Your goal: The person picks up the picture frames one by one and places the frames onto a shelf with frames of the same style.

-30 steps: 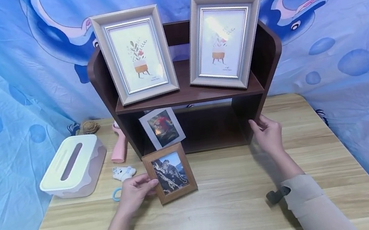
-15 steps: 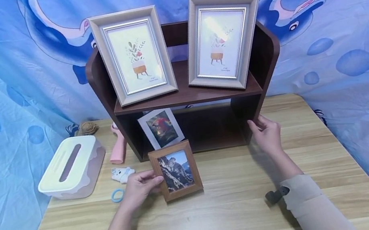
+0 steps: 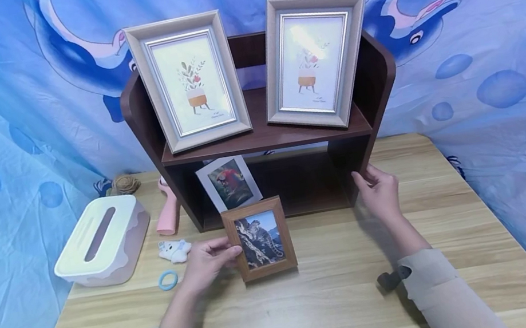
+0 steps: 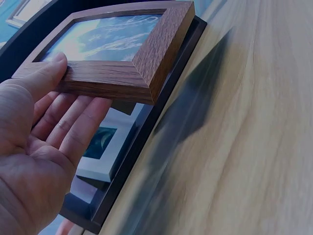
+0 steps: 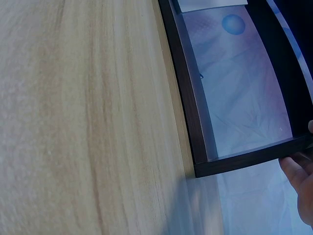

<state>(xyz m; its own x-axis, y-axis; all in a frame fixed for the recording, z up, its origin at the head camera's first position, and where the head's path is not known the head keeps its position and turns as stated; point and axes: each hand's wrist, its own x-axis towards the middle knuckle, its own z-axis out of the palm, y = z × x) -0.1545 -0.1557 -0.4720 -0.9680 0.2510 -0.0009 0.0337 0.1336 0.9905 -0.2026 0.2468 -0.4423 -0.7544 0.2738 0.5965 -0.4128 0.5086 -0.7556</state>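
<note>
Clock: I read the head view with 12 at the far side.
Left hand: the left hand [image 3: 209,264] I watch pinches the wooden frame [image 3: 261,239] by its near side, thumb on the front face, the other fingers behind it, so the grasp is closed to the frame's thickness.
Wooden frame: I see it between 6 and 7 o'clock of the brown shelf [image 3: 263,139], in front of the lower compartment, leaning back slightly; it shows a spotted cat on rocks.
Right hand: the right hand [image 3: 381,193], at the shelf's 4 o'clock, grips the front edge of the side panel between thumb and fingers.
White frame: at the wooden frame's 11 o'clock, the white frame [image 3: 230,184] with a red parrot stands tilted in the lower compartment.
Upper shelf: two beige frames [image 3: 188,83] lean at 10 and 2 o'clock.
Tissue box: the tissue box [image 3: 99,243] sits at the wooden frame's 9 o'clock; from it, I find a twine ball [image 3: 123,185] at 1, a pink handle [image 3: 168,213] between 2 and 3, and a blue ring [image 3: 168,280] at 4.
</note>
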